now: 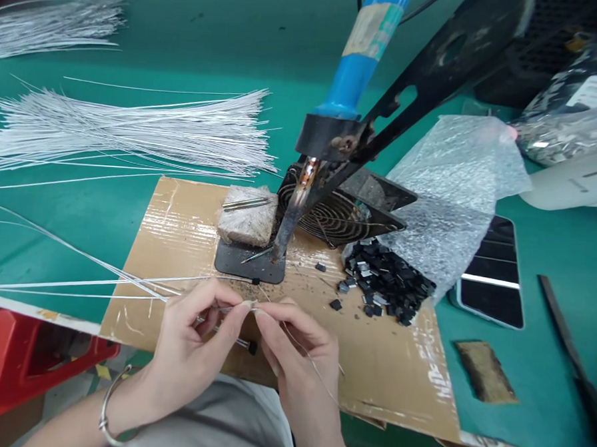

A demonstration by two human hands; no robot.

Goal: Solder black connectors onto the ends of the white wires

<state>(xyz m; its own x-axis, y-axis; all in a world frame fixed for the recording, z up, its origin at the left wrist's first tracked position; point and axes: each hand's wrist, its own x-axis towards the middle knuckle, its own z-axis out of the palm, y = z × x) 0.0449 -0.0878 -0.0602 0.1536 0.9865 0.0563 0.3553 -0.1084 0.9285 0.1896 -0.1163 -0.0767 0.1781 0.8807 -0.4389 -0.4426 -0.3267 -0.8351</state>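
My left hand pinches thin white wires that run off to the left; a small black piece on a wire end sticks out below its fingers. Close against it, my right hand pinches the wire end at the fingertips, and a thin strand passes down over its back. Just above the hands, another wire ends in a black connector. The soldering iron points down onto a black plate, beside a whitish block with metal tips on it.
Cardboard lies under the hands. A pile of black connectors is at its right, near a fan and bubble wrap. Farther right are a phone, a brown pad and tweezers. White wire bundles lie upper left.
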